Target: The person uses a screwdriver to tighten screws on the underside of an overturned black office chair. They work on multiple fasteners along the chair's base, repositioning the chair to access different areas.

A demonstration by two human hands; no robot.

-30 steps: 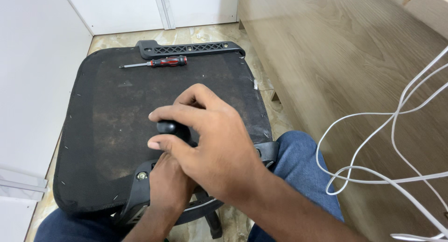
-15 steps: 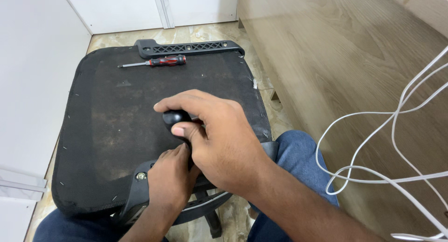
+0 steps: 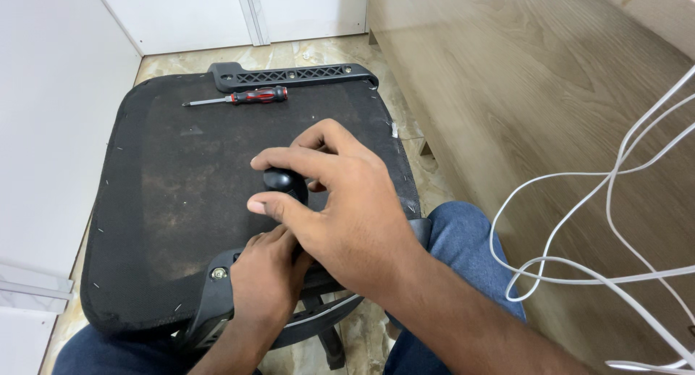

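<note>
An upturned chair seat (image 3: 174,194) with a black fabric underside lies in front of me. My right hand (image 3: 340,208) wraps its thumb and fingers around a round black knob (image 3: 284,182) that stands on the seat. My left hand (image 3: 268,274) presses down just below it, on the black plastic bracket (image 3: 210,302) at the seat's near edge; what its fingers hold is hidden under my right hand.
A red and black screwdriver (image 3: 242,97) lies at the seat's far edge, beside a black plastic armrest piece (image 3: 289,75). White cables (image 3: 601,230) loop across a wooden panel on the right. My blue-jeaned knee (image 3: 463,252) is beside the seat. White cabinet walls stand left and behind.
My right hand has shifted slightly on the knob, its fingers turning around it. My left hand has stayed under it at the bracket.
</note>
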